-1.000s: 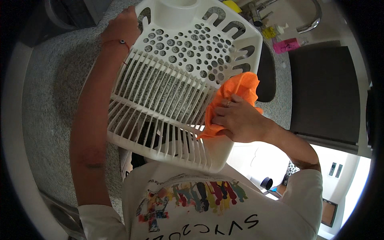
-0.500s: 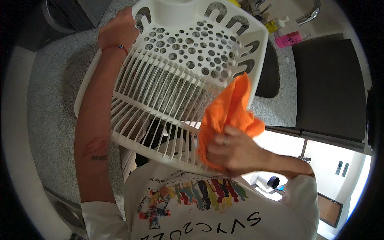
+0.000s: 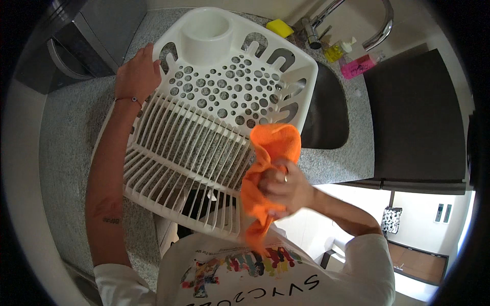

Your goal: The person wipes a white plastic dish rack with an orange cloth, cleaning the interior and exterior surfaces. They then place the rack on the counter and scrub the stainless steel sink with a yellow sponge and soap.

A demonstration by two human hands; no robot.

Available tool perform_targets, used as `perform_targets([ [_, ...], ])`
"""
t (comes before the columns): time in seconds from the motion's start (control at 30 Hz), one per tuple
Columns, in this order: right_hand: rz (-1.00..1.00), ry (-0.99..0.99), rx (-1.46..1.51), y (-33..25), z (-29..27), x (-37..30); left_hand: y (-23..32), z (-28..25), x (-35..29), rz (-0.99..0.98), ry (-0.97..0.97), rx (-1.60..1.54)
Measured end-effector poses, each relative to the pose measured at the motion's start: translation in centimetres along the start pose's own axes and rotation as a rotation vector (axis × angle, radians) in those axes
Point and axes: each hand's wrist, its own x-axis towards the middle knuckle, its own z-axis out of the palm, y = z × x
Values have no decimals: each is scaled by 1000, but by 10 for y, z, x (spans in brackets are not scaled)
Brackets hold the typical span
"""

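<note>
A white plastic dish rack (image 3: 223, 133) slants across the view, its round cup holder at the far end and its slatted part nearest me. My left hand (image 3: 138, 75) is closed over the rack's left rim, the fingertips partly hidden. In my right hand (image 3: 288, 188) an orange cloth (image 3: 275, 143) is bunched up, held against the rack's right side near the slats. The cloth's lower end hangs down by my shirt and is blurred.
Under the rack lies a speckled grey counter (image 3: 66, 153). A dark sink (image 3: 324, 109) and a chrome faucet (image 3: 380, 38) are on the right, with a yellow bottle (image 3: 337, 51), a pink bottle (image 3: 358, 67) and a yellow sponge (image 3: 279, 28). A dark appliance (image 3: 81, 48) stands far left.
The rack has shifted slightly left and toward me, so its cup holder shows fully. My right hand and the cloth have moved along its right side; the cloth's upper end is now lower.
</note>
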Motion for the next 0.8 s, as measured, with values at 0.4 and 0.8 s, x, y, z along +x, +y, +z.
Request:
perform_targets([
  [0.4,691,1001,804,157,-41,66,-14,23,4,67,-18,58],
  [0.8,533,-42,-87,115,74,167,-11,14,-3,150,41,-54],
])
